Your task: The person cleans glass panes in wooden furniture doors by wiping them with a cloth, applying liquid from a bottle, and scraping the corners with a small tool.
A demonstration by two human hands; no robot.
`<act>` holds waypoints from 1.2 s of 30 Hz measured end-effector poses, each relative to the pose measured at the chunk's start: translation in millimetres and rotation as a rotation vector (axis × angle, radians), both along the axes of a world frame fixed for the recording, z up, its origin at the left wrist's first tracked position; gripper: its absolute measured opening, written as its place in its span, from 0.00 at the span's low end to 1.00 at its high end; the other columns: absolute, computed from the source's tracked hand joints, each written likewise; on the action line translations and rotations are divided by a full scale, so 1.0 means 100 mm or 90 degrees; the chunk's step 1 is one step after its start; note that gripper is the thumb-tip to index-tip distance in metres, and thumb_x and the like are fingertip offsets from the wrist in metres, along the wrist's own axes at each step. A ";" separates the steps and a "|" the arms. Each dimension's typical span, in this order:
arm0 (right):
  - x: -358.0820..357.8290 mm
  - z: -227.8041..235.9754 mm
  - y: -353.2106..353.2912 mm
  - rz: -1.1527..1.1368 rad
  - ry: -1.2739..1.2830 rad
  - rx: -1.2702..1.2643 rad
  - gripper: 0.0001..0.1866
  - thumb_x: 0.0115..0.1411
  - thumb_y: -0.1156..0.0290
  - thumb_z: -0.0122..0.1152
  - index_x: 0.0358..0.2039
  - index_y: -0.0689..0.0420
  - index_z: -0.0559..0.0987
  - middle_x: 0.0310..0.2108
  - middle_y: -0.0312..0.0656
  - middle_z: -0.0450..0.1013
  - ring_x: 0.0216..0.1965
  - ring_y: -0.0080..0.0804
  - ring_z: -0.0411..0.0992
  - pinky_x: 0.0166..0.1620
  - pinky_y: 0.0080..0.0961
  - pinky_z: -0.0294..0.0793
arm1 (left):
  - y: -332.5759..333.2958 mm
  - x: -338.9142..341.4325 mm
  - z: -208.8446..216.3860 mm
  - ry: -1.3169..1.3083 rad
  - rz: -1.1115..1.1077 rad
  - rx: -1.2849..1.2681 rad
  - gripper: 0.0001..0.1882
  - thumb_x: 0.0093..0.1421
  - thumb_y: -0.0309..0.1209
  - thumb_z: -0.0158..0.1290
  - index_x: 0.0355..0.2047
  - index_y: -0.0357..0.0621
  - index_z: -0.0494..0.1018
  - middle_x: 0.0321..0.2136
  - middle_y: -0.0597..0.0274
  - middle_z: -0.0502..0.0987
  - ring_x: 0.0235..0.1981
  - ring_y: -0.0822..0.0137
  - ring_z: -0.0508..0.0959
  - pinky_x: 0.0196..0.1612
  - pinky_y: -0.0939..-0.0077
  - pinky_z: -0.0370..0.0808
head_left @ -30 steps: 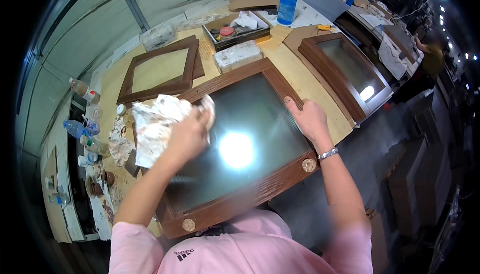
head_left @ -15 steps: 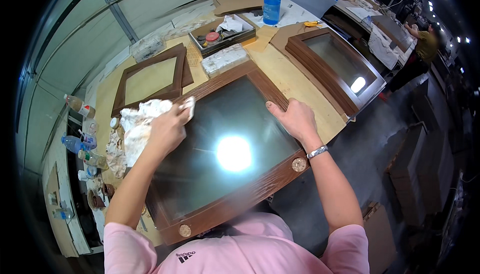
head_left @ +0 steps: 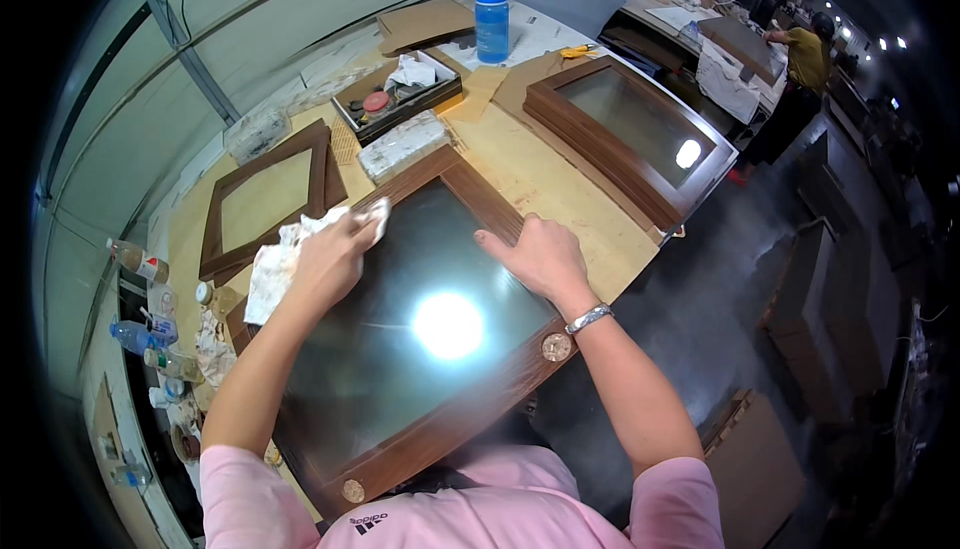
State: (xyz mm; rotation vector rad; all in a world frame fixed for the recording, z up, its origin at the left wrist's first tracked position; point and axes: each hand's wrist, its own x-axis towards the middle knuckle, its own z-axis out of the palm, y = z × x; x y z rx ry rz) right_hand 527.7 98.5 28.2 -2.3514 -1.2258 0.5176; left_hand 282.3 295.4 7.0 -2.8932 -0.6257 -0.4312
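A brown wooden cabinet door with a dark glass panel (head_left: 400, 399) lies slanted before me, a bright lamp reflected in its glass. On its left side my left hand (head_left: 335, 254) is closed on a crumpled white rag (head_left: 275, 274), which is stained and drapes over the frame. My right hand (head_left: 543, 261) grips the door's right edge, fingers over the outer side and thumb stretched over the glass. Two round hardware holes (head_left: 556, 347) show in the near rail of the door.
Empty wooden frames (head_left: 262, 199) lie at the left, and stacked glass doors (head_left: 610, 129) at the right. Behind are a wrapped white block (head_left: 404, 146), a tray of odds and ends (head_left: 445, 97) and a blue bottle (head_left: 492, 24). Plastic bottles (head_left: 130, 334) line the left. A co-worker (head_left: 805, 64) stands far right.
My view has shifted, so the bench appears further left and lower. Both hands keep their hold on the rag and the door edge; the rag has shifted slightly along the frame.
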 end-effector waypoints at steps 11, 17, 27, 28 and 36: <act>0.05 -0.02 -0.04 -0.023 -0.005 0.030 0.41 0.56 0.36 0.61 0.26 0.74 0.80 0.24 0.66 0.76 0.31 0.60 0.79 0.40 0.48 0.78 | -0.01 -0.12 0.24 0.104 0.013 -0.007 0.21 0.54 0.25 0.51 0.48 0.56 0.82 0.33 0.53 0.78 0.34 0.53 0.80 0.33 0.55 0.75; -0.06 -0.05 0.04 -0.015 -0.027 0.031 0.42 0.57 0.35 0.59 0.24 0.73 0.80 0.23 0.67 0.76 0.32 0.61 0.79 0.39 0.49 0.78 | -0.17 -1.34 0.39 0.238 0.247 -0.064 0.17 0.53 0.26 0.53 0.43 0.51 0.82 0.30 0.47 0.79 0.28 0.46 0.81 0.36 0.53 0.76; 0.03 -0.18 0.03 -0.027 -0.102 0.050 0.41 0.59 0.37 0.58 0.31 0.74 0.80 0.29 0.68 0.77 0.36 0.62 0.79 0.41 0.48 0.77 | -0.77 -1.67 0.31 0.102 0.144 -0.141 0.21 0.59 0.27 0.54 0.54 0.49 0.73 0.36 0.53 0.76 0.32 0.49 0.80 0.34 0.57 0.78; 0.02 -0.20 0.03 -0.027 -0.104 0.054 0.41 0.59 0.37 0.58 0.32 0.74 0.80 0.29 0.68 0.77 0.36 0.62 0.79 0.42 0.48 0.77 | -0.88 -1.91 0.37 0.128 0.190 -0.117 0.19 0.58 0.27 0.55 0.52 0.50 0.76 0.33 0.55 0.76 0.31 0.50 0.80 0.32 0.58 0.78; -0.01 -0.19 0.06 -0.017 -0.108 0.026 0.42 0.60 0.36 0.58 0.33 0.75 0.79 0.27 0.67 0.77 0.35 0.60 0.79 0.41 0.48 0.77 | -1.73 -2.03 0.48 0.111 0.039 -0.248 0.22 0.48 0.25 0.58 0.45 0.61 0.82 0.25 0.63 0.74 0.24 0.60 0.78 0.23 0.64 0.73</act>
